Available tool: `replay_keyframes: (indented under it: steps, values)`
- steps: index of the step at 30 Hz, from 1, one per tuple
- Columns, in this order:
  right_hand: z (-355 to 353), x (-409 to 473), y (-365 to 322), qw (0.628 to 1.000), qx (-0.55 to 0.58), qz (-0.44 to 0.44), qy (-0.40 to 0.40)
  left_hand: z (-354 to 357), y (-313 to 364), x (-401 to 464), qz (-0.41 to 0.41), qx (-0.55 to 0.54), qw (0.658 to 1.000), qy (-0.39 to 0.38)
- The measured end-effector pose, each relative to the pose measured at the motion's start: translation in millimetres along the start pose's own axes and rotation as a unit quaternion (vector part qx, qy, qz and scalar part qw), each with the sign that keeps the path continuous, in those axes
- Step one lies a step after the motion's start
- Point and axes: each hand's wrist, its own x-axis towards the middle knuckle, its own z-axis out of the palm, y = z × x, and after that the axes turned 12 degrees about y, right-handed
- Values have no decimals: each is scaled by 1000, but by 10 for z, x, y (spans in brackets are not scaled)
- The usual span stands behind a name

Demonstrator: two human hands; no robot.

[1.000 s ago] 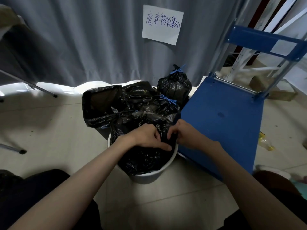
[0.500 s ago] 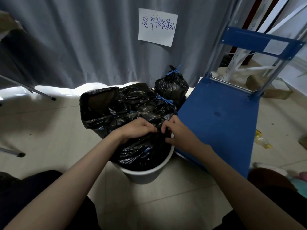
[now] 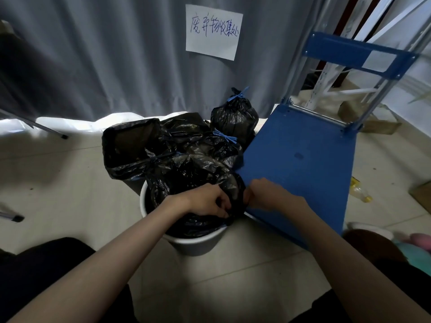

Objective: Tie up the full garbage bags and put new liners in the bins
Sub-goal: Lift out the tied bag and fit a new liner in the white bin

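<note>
A white round bin [image 3: 196, 243] stands on the floor in front of me with a black garbage bag [image 3: 186, 183] inside it. My left hand [image 3: 207, 202] grips a bunched fold of that black plastic near the bin's right side. My right hand [image 3: 268, 194] pinches the same bunch from the right, close against the left hand. The fingertips of both hands are partly hidden in the plastic. Behind the bin sit tied black bags with blue drawstrings: one far bag [image 3: 234, 116] and a nearer bag [image 3: 219, 145].
A blue platform cart [image 3: 300, 159] lies right of the bin, its handle frame [image 3: 354, 54] upright. An open black-lined bin [image 3: 130, 145] sits behind on the left. A grey curtain with a paper sign [image 3: 213, 31] hangs behind. A plastic bottle [image 3: 360, 192] lies at right.
Both hands stayed together on the bag's bunched plastic at the bin's right rim, shifting slightly. The camera view moved a little; the bags behind did not move.
</note>
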Motion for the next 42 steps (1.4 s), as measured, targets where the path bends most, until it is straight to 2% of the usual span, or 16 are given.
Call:
replay_keyframes:
  steps: [2, 4, 6, 9, 11, 12, 15, 18, 22, 25, 30, 34, 36, 39, 42]
  values:
    - [81, 4, -26, 995, -19, -33, -91, 44, 13, 6, -5, 18, 1000, 5]
    - [142, 14, -33, 989, -20, -42, -138, 47, 25, -11, -12, 16, 1000, 10]
    - [145, 8, -33, 995, -29, -18, -97, 3, 15, -47, -19, 12, 1000, 19]
    - [89, -18, -56, 998, -21, 25, 60, -126, -37, -149, -30, -6, 998, 51]
    - [27, -61, -131, 991, 34, 3, 129, -230, -79, -243, -32, -24, 996, 83]
    - [-11, -93, -191, 988, 67, -22, 136, -285, -96, -300, -34, -32, 994, 97]
    - [-95, -240, -426, 979, 167, -99, 63, -475, -136, -516, -37, -49, 992, 111]
    - [-98, -350, -648, 965, 202, -165, -12, -595, -141, -758, -35, -43, 996, 76]
    - [-50, -378, -817, 977, 75, -189, -67, -476, -209, -932, -31, 44, 998, 37]
    - [-46, -362, -871, 980, 38, -191, -51, -374, -306, -929, -24, 102, 992, 65]
    - [-143, -282, -899, 983, 96, -158, 1, -420, -431, -902, -16, 105, 984, 140]
    - [-136, -214, -797, 985, 123, -125, 8, -462, -433, -917, -20, 20, 982, 184]
    - [-123, -185, -735, 985, 130, -106, 29, -473, -379, -933, -28, -39, 986, 162]
    - [-112, -153, -659, 982, 162, -80, 60, -451, -326, -904, -1, 34, 989, 141]
    - [-127, -139, -617, 978, 184, -72, 64, -447, -301, -867, 25, 84, 980, 180]
